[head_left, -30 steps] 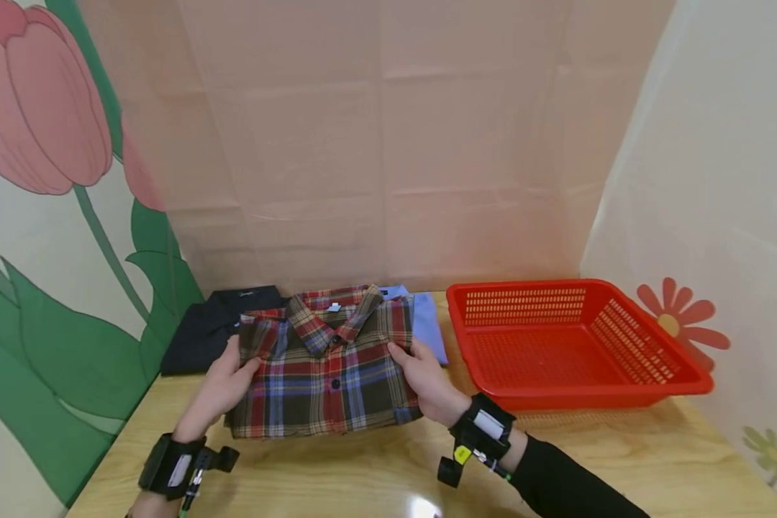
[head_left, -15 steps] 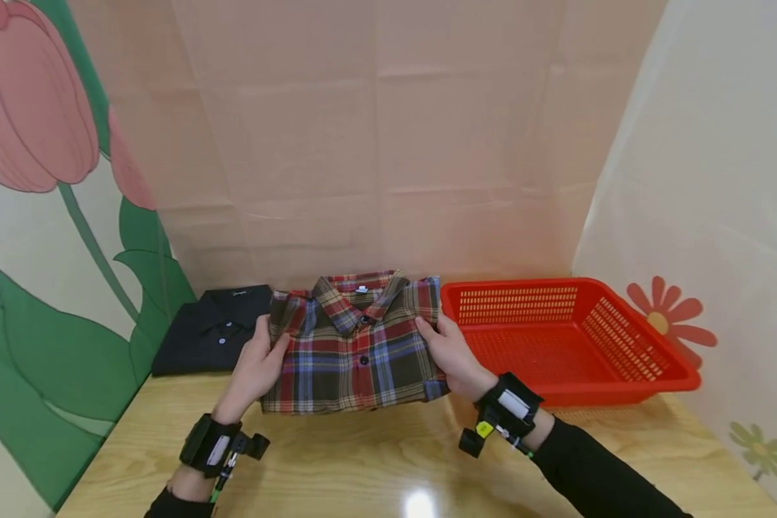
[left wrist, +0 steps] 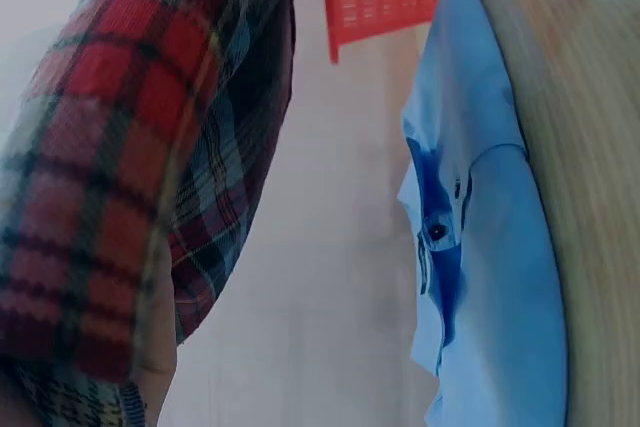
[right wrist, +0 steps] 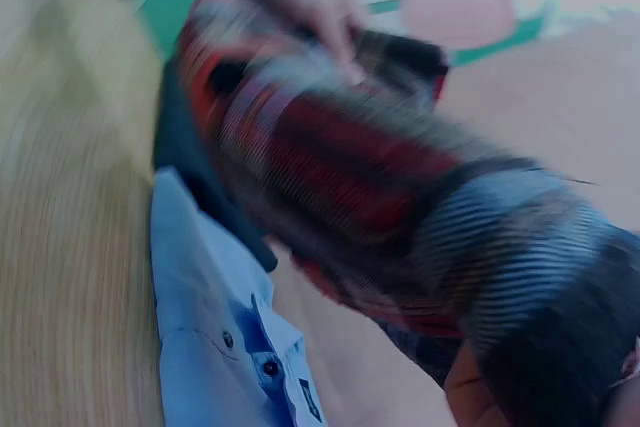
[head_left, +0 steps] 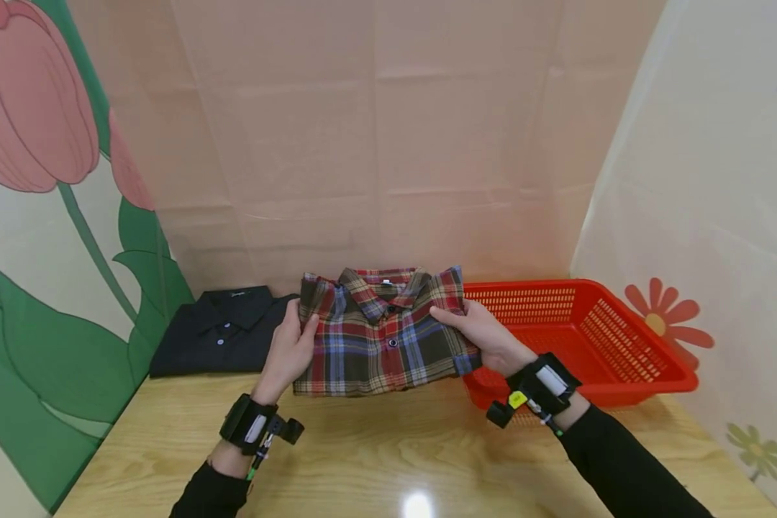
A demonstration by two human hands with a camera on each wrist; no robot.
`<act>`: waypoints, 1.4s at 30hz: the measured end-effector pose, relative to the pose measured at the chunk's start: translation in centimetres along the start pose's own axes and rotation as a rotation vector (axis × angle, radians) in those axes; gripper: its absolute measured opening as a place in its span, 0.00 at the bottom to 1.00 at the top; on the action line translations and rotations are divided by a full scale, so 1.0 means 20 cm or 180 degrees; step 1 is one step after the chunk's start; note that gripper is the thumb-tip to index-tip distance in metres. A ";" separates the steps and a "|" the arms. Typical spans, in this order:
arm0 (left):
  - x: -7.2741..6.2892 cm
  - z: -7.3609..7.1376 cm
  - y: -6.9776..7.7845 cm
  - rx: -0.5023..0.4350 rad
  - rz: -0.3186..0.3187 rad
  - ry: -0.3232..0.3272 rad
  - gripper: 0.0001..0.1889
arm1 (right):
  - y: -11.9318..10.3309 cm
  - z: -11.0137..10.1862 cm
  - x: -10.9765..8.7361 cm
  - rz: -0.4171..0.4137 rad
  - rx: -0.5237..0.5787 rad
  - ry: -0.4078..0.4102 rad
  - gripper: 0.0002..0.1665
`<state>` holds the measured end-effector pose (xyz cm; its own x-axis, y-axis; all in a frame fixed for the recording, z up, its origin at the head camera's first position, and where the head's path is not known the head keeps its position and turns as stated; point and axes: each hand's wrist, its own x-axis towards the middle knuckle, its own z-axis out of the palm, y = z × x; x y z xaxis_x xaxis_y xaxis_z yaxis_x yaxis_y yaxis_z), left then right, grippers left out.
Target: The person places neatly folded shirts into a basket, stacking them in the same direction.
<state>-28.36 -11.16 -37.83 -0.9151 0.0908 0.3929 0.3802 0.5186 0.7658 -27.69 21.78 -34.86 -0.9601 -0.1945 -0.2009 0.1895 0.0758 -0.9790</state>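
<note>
A folded plaid shirt [head_left: 375, 352] in red, blue and dark olive is held up off the table, collar toward the back. My left hand [head_left: 291, 349] grips its left side, thumb on top. On the opposite side my right hand [head_left: 488, 338] holds the edge, also thumb uppermost. In both wrist views the shirt hangs above a folded light blue shirt [left wrist: 500, 267], which the plaid one hides from the head view. A folded black shirt [head_left: 216, 334] lies to the left, partly behind my left hand.
At the right stands a red plastic basket [head_left: 596, 389] with slotted walls, its left side overlapped by the plaid shirt and my right hand. The wooden table [head_left: 350, 453] runs back to a pinkish sheet [head_left: 375, 144]. Flower-printed sheets flank both sides.
Both hands have carried the plaid shirt rightward and slightly up, from over the black and blue shirts to overlap the basket's left side. More of the black shirt shows now.
</note>
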 end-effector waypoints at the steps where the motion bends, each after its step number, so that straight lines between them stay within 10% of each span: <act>1: 0.01 0.01 0.01 -0.0012 0.0010 0.0006 0.21 | 0.00 -0.02 0.00 0.0025 0.0048 -0.0051 0.36; 20: 0.15 0.23 0.20 -0.0628 0.0319 0.0185 0.24 | -0.02 -0.23 -0.03 -0.0722 -0.0922 0.0705 0.30; 42: 0.25 0.51 0.50 -0.1070 -0.0058 -0.0669 0.30 | -0.10 -0.68 -0.11 -0.0613 -0.1344 0.0896 0.37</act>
<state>-30.57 3.26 -33.35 -0.9163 0.2743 0.2916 0.3545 0.2175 0.9094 -28.74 35.37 -32.07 -0.9983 0.0213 0.0549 -0.0388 0.4624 -0.8858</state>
